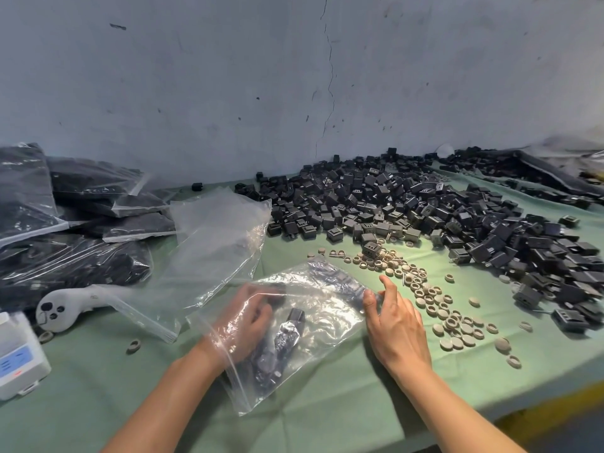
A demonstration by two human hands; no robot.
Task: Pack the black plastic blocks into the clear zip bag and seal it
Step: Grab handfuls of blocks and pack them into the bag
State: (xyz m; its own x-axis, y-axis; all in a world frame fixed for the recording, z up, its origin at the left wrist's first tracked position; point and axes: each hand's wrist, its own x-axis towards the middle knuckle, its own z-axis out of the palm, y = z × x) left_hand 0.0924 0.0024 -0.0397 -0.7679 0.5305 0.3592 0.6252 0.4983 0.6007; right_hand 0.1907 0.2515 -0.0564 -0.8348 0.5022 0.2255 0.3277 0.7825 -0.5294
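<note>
Clear zip bag (327, 325) lies flat on the green table cloth (327, 407), mouth toward the person, just in front of the loose pile of black plastic blocks (392, 204). The left hand (248, 318) is inside the bag up to the wrist with its fingers bent. Can't tell through the plastic whether it grips a block. The right hand (397, 325) is outside, with thumb and forefinger pinching the bag's far right edge to steady it.

A few blocks are already in the bag (295, 317), and more bunch at its far end. Judged step: filling, early to mid, with the bag far from full and the zip not closed.

The next move likely calls for pulling the left hand out without dragging blocks along, then grabbing more from the pile while the right hand keeps the mouth open. Sealing comes later.

Beige rings (425, 289) are scattered right beside the bag, so watch none get scooped in. Filled bags (98, 204) are stacked at left, with an empty bag (212, 243) beside them.
</note>
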